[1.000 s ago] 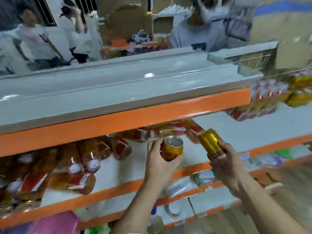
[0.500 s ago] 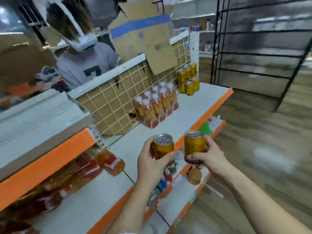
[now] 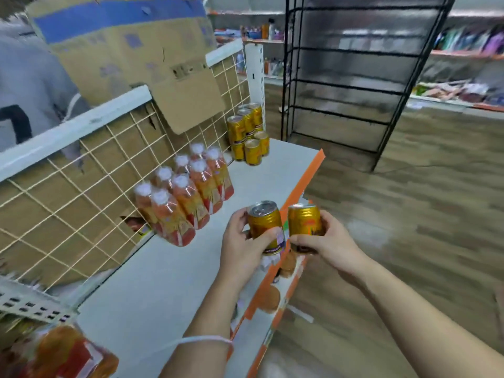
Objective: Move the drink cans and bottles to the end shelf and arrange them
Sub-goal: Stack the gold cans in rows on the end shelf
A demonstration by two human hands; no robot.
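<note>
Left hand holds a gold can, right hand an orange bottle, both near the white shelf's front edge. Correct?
No. In the head view the right hand holds a second gold can, not a bottle. The left hand holds its gold can by the white shelf edge.

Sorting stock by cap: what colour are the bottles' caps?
White bottle caps, best in head view.

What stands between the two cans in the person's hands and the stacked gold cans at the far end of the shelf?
Nothing visible stands directly between. The orange bottles stand off to the left by the wire grid, and the shelf from the left-hand can and right-hand can to the stacked cans is bare.
</note>
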